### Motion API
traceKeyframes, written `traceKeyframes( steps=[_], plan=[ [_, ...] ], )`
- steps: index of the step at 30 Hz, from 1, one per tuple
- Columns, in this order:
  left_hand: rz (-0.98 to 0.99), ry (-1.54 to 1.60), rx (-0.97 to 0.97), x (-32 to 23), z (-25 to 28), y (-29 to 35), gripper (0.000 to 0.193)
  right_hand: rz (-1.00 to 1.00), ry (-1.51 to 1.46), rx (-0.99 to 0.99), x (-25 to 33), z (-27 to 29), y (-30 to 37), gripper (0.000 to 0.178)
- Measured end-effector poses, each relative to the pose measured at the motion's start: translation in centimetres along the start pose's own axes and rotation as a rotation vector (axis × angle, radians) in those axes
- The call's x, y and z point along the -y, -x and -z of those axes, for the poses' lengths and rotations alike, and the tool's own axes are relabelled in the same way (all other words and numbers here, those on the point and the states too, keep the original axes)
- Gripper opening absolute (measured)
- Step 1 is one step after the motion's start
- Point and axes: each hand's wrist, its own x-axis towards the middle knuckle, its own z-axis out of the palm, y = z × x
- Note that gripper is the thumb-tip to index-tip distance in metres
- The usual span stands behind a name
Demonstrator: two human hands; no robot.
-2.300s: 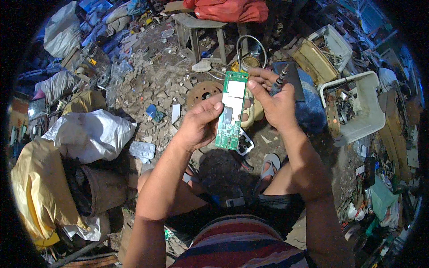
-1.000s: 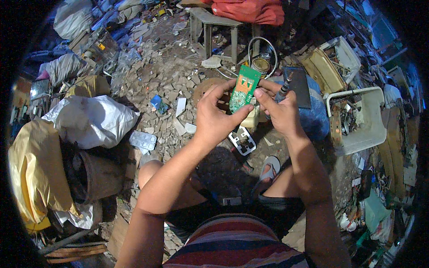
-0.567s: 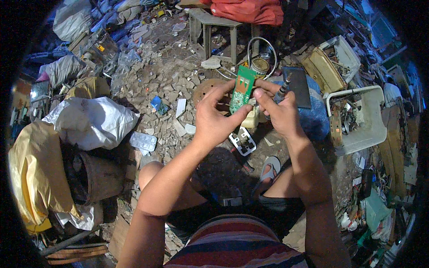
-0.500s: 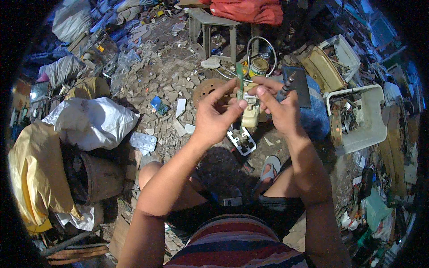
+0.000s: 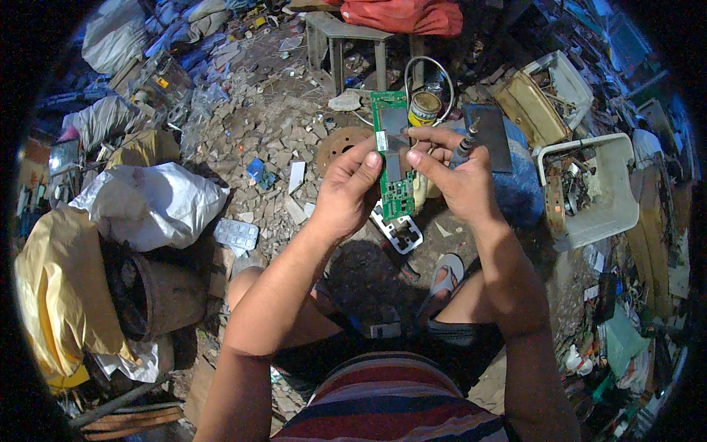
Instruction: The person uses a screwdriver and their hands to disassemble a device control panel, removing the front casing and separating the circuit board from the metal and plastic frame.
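L hand (image 5: 346, 193) pinches green circuit bd (image 5: 395, 156), upper ctr of frame; R hand (image 5: 465, 180) grips driver-like tool (image 5: 466, 145), fingertips at bd's R edge. Prob. inspecting; next move calls for steady L grip, tool tip clear.

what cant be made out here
Head view: far side of the green circuit board, turned from the camera.
Head view: lower end of the grey tool, covered by the right hand.
Head view: top of the red bundle, cut off by the upper edge.
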Motion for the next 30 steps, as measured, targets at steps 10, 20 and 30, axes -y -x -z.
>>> traceKeyframes(
  steps=[10,20,30],
  plan=[
    [-0.084,-0.109,0.027,0.4,0.2,-0.4,0.056,-0.018,0.008,-0.009,-0.1,-0.1,0.1,0.024],
    [-0.048,-0.003,-0.01,1.2,0.4,-0.5,0.058,-0.051,0.037,0.017,0.3,-0.4,0.2,0.022],
    [-0.061,0.01,-0.01,1.7,1.0,-0.7,0.068,-0.051,0.02,0.069,0.2,-0.1,0.1,0.022]
  ],
)
